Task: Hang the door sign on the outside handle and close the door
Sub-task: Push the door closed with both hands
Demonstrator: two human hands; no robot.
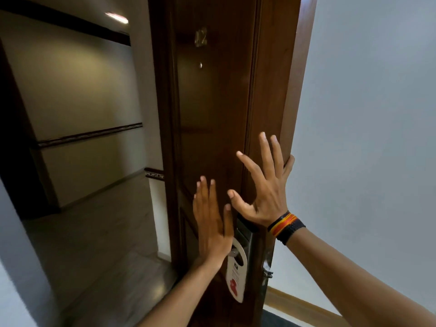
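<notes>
The white oblong door sign with a red mark near its bottom already hangs on the silver metal lever handle of the dark brown panelled wooden door, low in the scene just right of the left wrist, so what seems left is the closing. The door stands open, its edge turned toward the camera, with the dim corridor to the far left and a pale grey wall to the right. The left hand is open and flat, fingers together, close against the outer face just above the handle; whether the palm actually touches is unclear. The right hand, with striped bands at the wrist, is spread wide, empty, its outer fingers curling round the door's edge. That is the main risk: if the door swings shut with those fingers still wrapped over the edge, they could be pinched against the frame. A quick pull could also set the sign swinging and slip its hook off the lever, or the left forearm could brush it loose.
</notes>
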